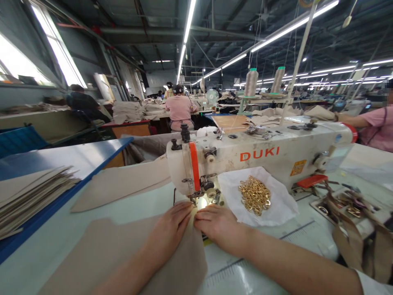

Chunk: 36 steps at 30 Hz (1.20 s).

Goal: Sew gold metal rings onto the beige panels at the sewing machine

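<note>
A large beige fabric panel lies across the sewing machine bed, its front end under the needle area. My left hand rests flat on top of it, fingers stretched toward the presser foot. Just right of the needle, my right hand has its fingers curled together at the panel's edge; the fingertips are partly hidden. The white sewing machine marked DUKI stands over both hands, its lamp lighting the spot between them. Another beige panel lies behind, left of the machine head.
Gold metal rings or clasps are heaped on a white cloth under the machine arm. A tray with brown straps sits at right. Stacked cut pieces lie on a blue-edged table at left. Co-workers sit beyond.
</note>
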### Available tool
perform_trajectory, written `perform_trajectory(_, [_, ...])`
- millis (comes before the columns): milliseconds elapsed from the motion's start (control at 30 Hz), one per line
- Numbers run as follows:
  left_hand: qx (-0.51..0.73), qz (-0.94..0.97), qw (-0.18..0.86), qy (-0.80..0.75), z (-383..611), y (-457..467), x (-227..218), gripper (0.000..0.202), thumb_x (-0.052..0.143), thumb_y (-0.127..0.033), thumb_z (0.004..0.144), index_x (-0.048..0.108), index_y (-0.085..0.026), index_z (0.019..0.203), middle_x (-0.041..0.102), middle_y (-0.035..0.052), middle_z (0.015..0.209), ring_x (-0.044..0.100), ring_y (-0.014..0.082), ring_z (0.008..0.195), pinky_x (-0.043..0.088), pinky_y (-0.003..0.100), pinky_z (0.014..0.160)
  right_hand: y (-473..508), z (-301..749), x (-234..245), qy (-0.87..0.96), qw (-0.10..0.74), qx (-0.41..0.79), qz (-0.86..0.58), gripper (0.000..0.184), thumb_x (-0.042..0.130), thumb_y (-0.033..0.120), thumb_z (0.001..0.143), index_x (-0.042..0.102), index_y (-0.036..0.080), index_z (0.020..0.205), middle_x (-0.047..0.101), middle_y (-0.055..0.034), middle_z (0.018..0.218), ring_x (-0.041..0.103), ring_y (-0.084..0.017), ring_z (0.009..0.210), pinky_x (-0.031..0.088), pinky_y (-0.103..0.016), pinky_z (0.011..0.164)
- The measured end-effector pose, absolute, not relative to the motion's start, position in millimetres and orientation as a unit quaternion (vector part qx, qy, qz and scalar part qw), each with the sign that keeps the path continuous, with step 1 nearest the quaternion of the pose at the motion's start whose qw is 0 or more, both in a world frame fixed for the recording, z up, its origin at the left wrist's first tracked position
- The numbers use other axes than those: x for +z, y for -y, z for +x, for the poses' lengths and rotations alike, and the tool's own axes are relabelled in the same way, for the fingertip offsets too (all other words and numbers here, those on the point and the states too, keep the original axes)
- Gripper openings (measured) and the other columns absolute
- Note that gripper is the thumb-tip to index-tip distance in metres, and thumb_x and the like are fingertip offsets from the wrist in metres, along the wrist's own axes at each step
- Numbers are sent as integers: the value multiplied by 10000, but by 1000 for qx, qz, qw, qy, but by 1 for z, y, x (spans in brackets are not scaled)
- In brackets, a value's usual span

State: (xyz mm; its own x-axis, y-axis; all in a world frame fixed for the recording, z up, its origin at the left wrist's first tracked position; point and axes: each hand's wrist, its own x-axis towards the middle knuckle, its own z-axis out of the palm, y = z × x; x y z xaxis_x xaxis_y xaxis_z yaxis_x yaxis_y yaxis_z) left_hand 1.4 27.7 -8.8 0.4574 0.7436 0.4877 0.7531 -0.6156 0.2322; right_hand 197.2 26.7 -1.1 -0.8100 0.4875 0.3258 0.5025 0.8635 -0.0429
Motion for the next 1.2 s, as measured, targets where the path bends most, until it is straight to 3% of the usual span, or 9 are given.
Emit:
perform_trajectory(333, [-244,-872,35,423,-2,-32,-11,387,353,-272,933,696,-148,1065,734,104,1100,685,216,1017,539,366,936,-27,197,4,955,127,-23,-266,78,584,161,895,644,117,917,677,-57,993,601,-196,952,437,-294,899])
perform_trajectory(567, [-218,-857,-10,468,1,-35,-8,434,321,-324,933,694,-167,1090,705,96,1175,657,233,1082,504,380,983,-32,194,5,954,89,-16,-287,107,581,153,898,655,117,966,685,-66,1041,610,-202,1005,433,-285,936])
perform_trajectory(1200, [-227,-855,-21,465,4,-36,-6,422,334,-333,925,690,-164,1073,712,98,1148,656,236,1068,502,377,983,-35,193,3,953,131,-7,-273,121,562,103,892,662,97,961,694,-112,1056,618,-216,1044,463,-322,956])
